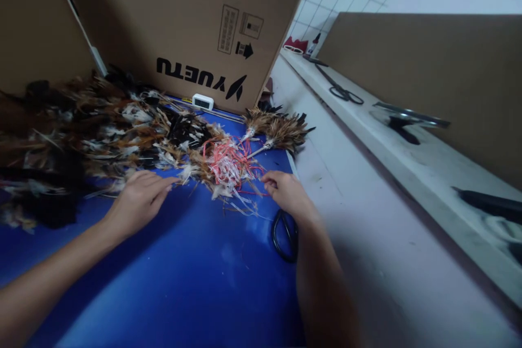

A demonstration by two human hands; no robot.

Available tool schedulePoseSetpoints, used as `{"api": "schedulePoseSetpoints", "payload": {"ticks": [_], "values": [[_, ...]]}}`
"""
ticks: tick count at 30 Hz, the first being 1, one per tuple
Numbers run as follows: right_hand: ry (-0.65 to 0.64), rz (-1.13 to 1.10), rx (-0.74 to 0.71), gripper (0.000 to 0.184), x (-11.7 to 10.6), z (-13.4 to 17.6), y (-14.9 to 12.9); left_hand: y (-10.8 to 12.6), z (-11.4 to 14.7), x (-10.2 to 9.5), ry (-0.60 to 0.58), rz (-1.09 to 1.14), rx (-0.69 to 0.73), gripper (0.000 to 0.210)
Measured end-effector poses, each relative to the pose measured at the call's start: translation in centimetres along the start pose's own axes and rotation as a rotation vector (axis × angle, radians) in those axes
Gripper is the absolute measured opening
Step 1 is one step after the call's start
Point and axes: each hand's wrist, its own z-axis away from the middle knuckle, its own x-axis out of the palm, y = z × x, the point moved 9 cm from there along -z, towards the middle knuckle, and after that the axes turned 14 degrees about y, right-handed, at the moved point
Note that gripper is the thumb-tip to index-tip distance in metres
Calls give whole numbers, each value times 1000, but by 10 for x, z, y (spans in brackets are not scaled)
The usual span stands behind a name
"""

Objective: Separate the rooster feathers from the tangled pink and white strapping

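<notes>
My left hand [141,198] reaches over the blue tabletop [175,277], fingers stretched toward the near edge of a heap of loose feathers [134,136]. Its fingertips are close to a pale, fluffy feather [187,173]; contact is not clear. Thumb and fingers of my right hand [287,193] are pinched at the right side of a tangle of pink and white plastic string [228,163], where pink strands run up to them. Black-handled scissors [284,236] lie beside my right wrist, their blades hidden. Behind the string are two bound brown feather bunches [256,119] [285,131] on thin sticks.
A large cardboard box [183,11] stands at the back, with a small white digital display [203,101] before it. Thin sticks [228,116] lie along its foot. On the right, a white ledge [359,111] holds another pair of scissors [342,92] and a metal-edged tool [411,117].
</notes>
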Motion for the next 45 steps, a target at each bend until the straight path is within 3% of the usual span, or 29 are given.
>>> {"api": "schedulePoseSetpoints", "payload": {"ticks": [6, 9, 16, 19, 24, 26, 33, 36, 40, 45], "values": [[-45, 73, 43, 20, 17, 9, 19, 0, 14, 23, -12, 80, -24, 24], [-17, 66, 37, 9, 22, 6, 16, -1, 18, 25, -26, 81, -24, 24], [-30, 71, 32, 10, 45, 4, 14, 2, 19, 25, -35, 73, -11, 23], [-21, 47, 47, 13, 33, 5, 17, 3, 16, 19, -1, 73, -27, 23], [28, 21, 83, 13, -5, 9, 15, 13, 13, 9, 47, 103, -29, 26], [37, 64, 85, 12, -8, 9, 12, 18, 13, 9, 38, 124, -13, 27], [-56, 167, 103, 9, 43, 7, 14, 16, 16, 11, 25, 144, -25, 25], [-75, 130, 100, 14, 53, 7, 17, 15, 16, 11, 25, 145, -39, 25], [-39, 44, 113, 15, 42, 8, 20, 18, 16, 13, 8, 164, -30, 26], [66, -45, 160, 12, 8, 13, 23, 21, 17, 14, 2, 193, -5, 28]]}}
